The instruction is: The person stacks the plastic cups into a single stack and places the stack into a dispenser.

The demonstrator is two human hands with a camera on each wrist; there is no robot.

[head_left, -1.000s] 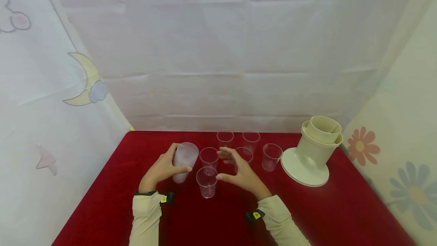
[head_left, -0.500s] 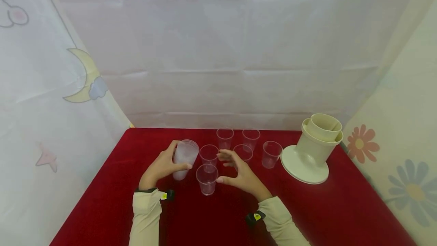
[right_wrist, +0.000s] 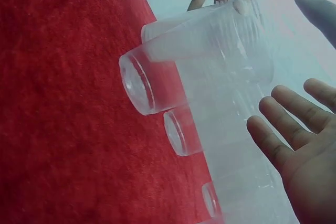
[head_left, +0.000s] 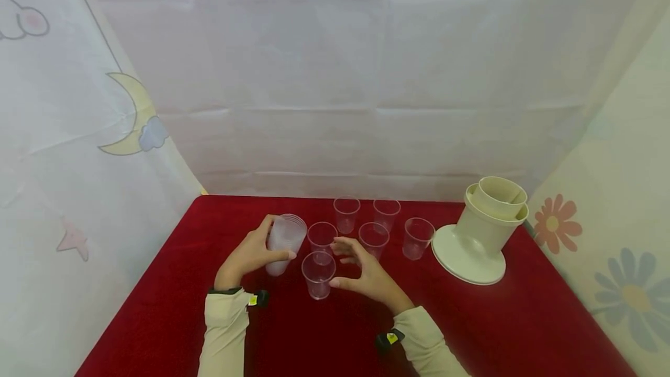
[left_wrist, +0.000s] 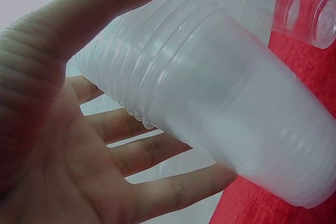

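Note:
My left hand (head_left: 252,253) grips a stack of clear plastic cups (head_left: 285,237), thumb on the near side and fingers behind. In the left wrist view the stack (left_wrist: 231,87) slants, its nested rims toward the palm. My right hand (head_left: 369,272) holds nothing; its thumb and fingers are spread apart just right of the nearest single cup (head_left: 318,275). The right wrist view shows that hand (right_wrist: 310,135) with its palm and fingers beside the cups. Behind the nearest cup stands another clear cup (head_left: 321,234), and a third cup (head_left: 374,240) is just beyond the right fingers.
More single clear cups, one (head_left: 346,214) at the back, one (head_left: 386,214) beside it and one (head_left: 417,239) farther right, stand upright on the red tablecloth (head_left: 293,336). A cream plastic piece (head_left: 476,243) with a round base and tubes stands at the right. Patterned white sheets enclose the table.
The right hand has shifted very slightly, its thumb a little lower beside the nearest cup. The left hand keeps its hold on the stack; the cups stay in place.

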